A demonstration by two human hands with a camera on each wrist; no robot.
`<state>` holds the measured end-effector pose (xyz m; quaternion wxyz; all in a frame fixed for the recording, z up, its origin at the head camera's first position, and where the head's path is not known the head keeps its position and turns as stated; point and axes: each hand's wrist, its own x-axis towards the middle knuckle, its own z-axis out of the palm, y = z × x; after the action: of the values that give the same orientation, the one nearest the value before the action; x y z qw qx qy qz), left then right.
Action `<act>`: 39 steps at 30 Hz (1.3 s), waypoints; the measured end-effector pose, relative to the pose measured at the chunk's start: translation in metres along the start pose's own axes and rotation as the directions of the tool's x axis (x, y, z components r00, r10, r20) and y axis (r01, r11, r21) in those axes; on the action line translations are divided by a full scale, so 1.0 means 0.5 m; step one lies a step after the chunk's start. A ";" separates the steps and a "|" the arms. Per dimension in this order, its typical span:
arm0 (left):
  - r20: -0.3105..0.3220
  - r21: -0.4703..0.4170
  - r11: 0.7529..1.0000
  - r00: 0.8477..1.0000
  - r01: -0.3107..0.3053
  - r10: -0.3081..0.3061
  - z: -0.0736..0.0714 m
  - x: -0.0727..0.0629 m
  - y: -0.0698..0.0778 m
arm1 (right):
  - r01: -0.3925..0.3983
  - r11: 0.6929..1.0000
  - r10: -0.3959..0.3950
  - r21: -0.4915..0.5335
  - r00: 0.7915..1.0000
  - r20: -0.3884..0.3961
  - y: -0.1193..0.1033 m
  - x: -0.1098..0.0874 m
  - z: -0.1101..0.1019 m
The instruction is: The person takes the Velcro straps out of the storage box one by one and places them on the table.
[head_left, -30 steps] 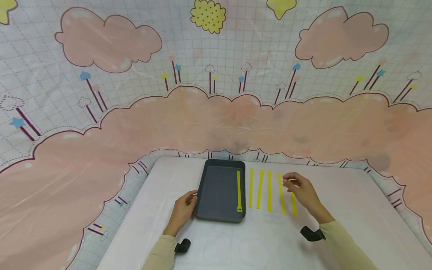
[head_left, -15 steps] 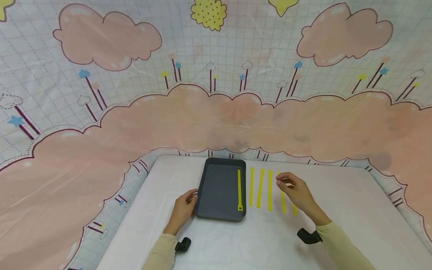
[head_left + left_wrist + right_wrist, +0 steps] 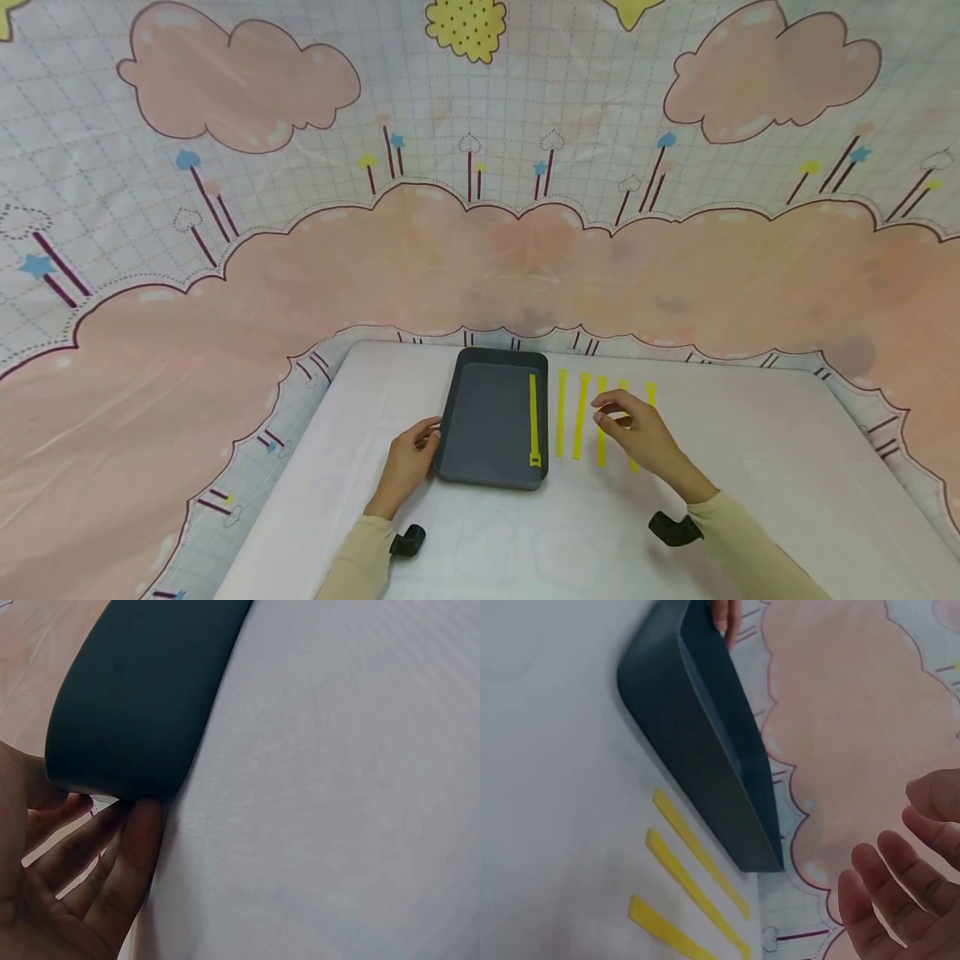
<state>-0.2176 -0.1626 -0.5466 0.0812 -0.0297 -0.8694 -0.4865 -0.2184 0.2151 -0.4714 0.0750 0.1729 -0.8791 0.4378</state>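
Observation:
A dark grey rectangular tray [image 3: 486, 417] lies on the table, with one yellow strap [image 3: 534, 421] with a slotted head along its right side. My left hand [image 3: 408, 462] grips the tray's near left edge; in the left wrist view its fingers [image 3: 139, 840] touch the outer wall and the thumb tip is hidden behind the tray. My right hand [image 3: 641, 433] hovers over the row of yellow straps, fingers loosely bent. Nothing shows between its fingers [image 3: 907, 862]. Right of the tray, several straps stand side by side, including one nearest the tray [image 3: 561, 414]; the hand partly covers others.
The white table [image 3: 480, 533] extends in front of the tray and to both sides. A patterned curtain [image 3: 480, 258] with pink clouds hangs behind the table's far edge. Each wrist carries a black camera, such as the right one [image 3: 672, 529].
My right hand has moved left along the row, uncovering the top of the rightmost strap and now overlapping straps nearer the tray. My left hand stays at the tray's edge.

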 end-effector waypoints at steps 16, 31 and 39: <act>-0.005 -0.008 1.000 1.000 -0.003 0.003 -0.001 -0.002 0.009 | 0.126 0.990 -0.119 -0.065 0.989 0.093 -0.012 0.008 0.054; 0.002 -0.007 1.000 1.000 -0.006 0.006 -0.002 -0.004 0.010 | 0.361 0.853 -0.326 -0.378 0.933 0.155 -0.010 0.027 0.080; -0.001 -0.010 1.000 1.000 -0.003 0.003 -0.004 -0.005 0.011 | 0.485 0.739 -0.417 -0.468 0.875 0.247 -0.015 0.045 0.087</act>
<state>-0.2141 -0.1611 -0.5413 0.0821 -0.0309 -0.8668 -0.4909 -0.2356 0.1710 -0.4862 0.1670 0.3813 -0.8980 0.1426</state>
